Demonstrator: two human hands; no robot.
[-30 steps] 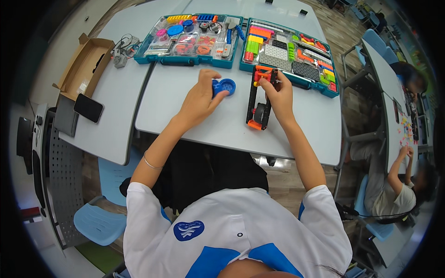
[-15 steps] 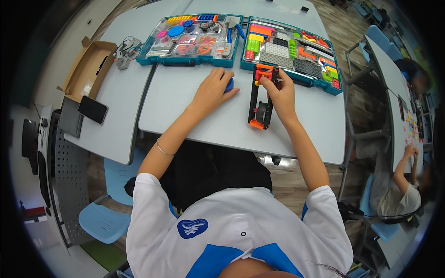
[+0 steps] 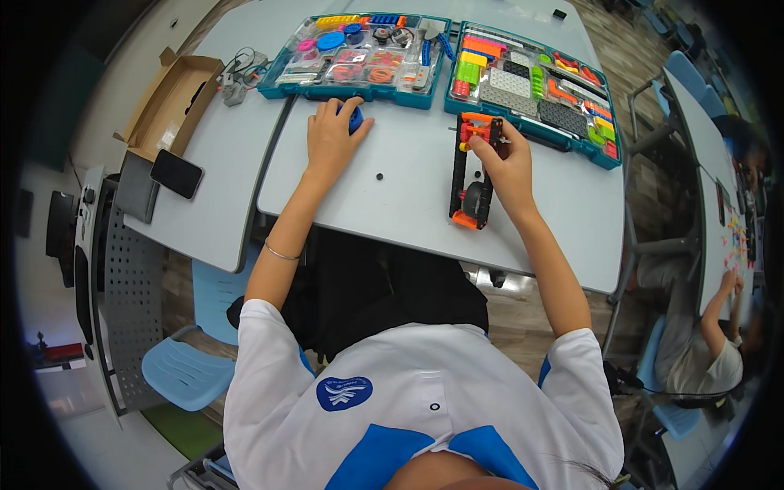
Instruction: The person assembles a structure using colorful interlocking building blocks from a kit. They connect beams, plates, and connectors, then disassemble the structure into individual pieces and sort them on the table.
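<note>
The left hand (image 3: 331, 137) lies palm down with its grip closed over a blue round part (image 3: 355, 119), pressing it to the counter (image 3: 408, 184) just in front of the left parts tray (image 3: 359, 49). The right hand (image 3: 508, 167) has its grip clamped on the upper end of a long black and orange toy vehicle (image 3: 471, 175), which lies flat on the counter just before the right parts tray (image 3: 535, 82). A small black piece (image 3: 379, 175) sits between the hands. Well to the left are a cardboard box (image 3: 170, 102) and a phone (image 3: 175, 173).
</note>
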